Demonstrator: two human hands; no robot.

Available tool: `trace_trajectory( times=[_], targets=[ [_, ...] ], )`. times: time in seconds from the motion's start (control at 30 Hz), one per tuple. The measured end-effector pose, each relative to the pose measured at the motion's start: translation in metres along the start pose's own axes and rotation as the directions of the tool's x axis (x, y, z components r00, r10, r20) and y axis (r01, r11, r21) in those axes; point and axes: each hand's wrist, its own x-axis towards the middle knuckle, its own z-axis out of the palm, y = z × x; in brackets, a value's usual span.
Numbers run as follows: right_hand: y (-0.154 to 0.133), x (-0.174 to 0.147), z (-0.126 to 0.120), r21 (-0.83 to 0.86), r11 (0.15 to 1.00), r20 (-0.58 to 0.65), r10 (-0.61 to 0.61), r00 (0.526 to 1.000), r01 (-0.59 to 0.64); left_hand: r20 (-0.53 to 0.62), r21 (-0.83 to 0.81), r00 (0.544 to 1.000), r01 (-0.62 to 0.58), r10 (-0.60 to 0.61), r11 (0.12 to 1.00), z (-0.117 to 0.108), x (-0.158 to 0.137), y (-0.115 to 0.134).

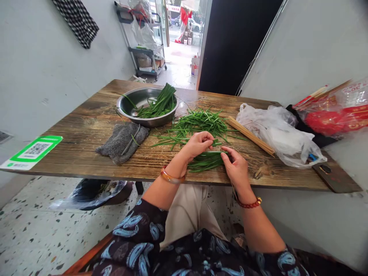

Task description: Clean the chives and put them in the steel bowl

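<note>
My left hand [199, 144] is closed, its thumb and fingers pinched together with bits of green garlic chive at the tips. To its right, my right hand [236, 165] pinches the end of a small bunch of garlic chives [205, 161] that lies on the table near its front edge. Whether a skewer runs through this bunch I cannot tell. Just beyond my hands spreads a loose heap of garlic chives [202, 122]. A bundle of bamboo skewers [250, 135] lies to the right of the heap.
A steel basin [146, 120] with more chives stands at the back left of the wooden table [86, 115]. Grey gloves [122, 142], a QR-code card [33, 152], plastic bags [276, 134] and a phone [335, 174] lie around. Below is a lined bin [100, 195].
</note>
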Motion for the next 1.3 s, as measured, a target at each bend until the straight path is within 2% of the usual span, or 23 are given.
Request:
trace_trajectory(
  times=[0.1, 0.27, 0.33, 0.47, 0.7, 0.8, 0.87, 1.0, 1.07, 1.13, 1.3],
  targets=[
    [0.000, 0.002, -0.003, 0.018, 0.999, -0.006, -0.049, 0.999, 0.049, 0.005, -0.001, 1.000, -0.011, 0.011, 1.000, 0.000, 0.001, 0.000],
    [-0.003, 0.020, -0.019, 0.147, 0.986, -0.007, -0.076, 0.997, 0.077, 0.010, -0.018, 1.000, -0.022, 0.022, 1.000, 0.001, 0.001, -0.001],
    [-0.005, 0.031, -0.024, 0.132, 0.980, 0.029, -0.152, 0.988, 0.147, -0.002, -0.029, 1.000, -0.031, 0.031, 0.999, 0.001, 0.002, -0.003],
    [-0.010, 0.047, -0.023, 0.125, 0.954, 0.183, -0.291, 0.939, 0.271, -0.039, -0.049, 0.999, -0.028, 0.026, 0.998, 0.000, 0.004, -0.006],
    [-0.013, 0.071, -0.011, 0.101, 0.951, 0.249, -0.310, 0.918, 0.293, -0.091, -0.086, 0.996, -0.030, 0.022, 0.996, -0.002, 0.002, -0.003],
    [-0.012, 0.083, -0.010, 0.139, 0.952, 0.292, -0.304, 0.907, 0.274, -0.118, -0.100, 0.993, -0.026, 0.014, 0.995, -0.002, 0.002, -0.004],
    [-0.008, 0.089, -0.007, 0.191, 0.957, 0.299, -0.267, 0.916, 0.216, -0.185, -0.043, 0.981, -0.063, 0.054, 0.997, -0.003, 0.004, -0.006],
    [0.006, 0.091, 0.003, 0.290, 0.955, 0.268, -0.140, 0.953, 0.059, -0.383, 0.208, 0.897, -0.151, 0.222, 0.966, -0.006, 0.006, -0.010],
    [0.012, 0.089, 0.007, 0.315, 0.949, 0.258, -0.096, 0.962, 0.010, -0.426, 0.268, 0.865, -0.157, 0.263, 0.951, -0.007, 0.006, -0.010],
    [0.013, 0.087, 0.009, 0.314, 0.949, 0.244, -0.085, 0.966, 0.004, -0.401, 0.301, 0.870, -0.171, 0.287, 0.938, -0.007, 0.005, -0.009],
    [0.002, 0.082, 0.008, 0.268, 0.961, 0.199, -0.131, 0.971, 0.074, -0.177, 0.368, 0.935, -0.227, 0.308, 0.902, -0.002, 0.002, -0.005]
  ],
)
